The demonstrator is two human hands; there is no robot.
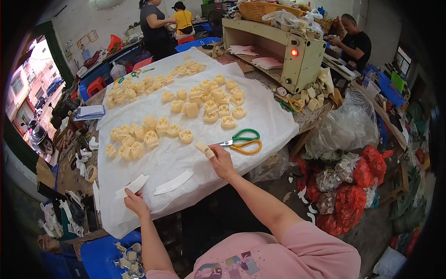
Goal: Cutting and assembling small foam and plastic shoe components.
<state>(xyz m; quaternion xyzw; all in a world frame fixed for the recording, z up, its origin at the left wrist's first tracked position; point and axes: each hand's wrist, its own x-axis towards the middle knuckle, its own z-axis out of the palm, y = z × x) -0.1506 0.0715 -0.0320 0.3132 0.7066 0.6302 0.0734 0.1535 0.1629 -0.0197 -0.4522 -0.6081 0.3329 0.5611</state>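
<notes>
The person's left hand (134,201) pinches one end of a white strip (132,185) at the near edge of the sheet (260,116), fingers closed on it. The right hand (219,157) is out toward the middle, fingers closed round a small cream piece (202,148) lifted just off the cloth. Right beside that hand lie scissors (241,141) with green and orange handles, blades pointing at it. A second white strip (174,182) lies loose between the two hands. Further back the sheet is covered with rows of pale yellow moulded parts (186,136), set close in clusters. To my eye the work is pairing a strip with a piece, and doing it well would mean keeping the strip flat and taut in the left fingers, bringing the piece across low so it clears the nearest parts, and keeping the wrist off the scissors. Other people work at benches behind, by a cream machine (302,60) with a red lamp.
</notes>
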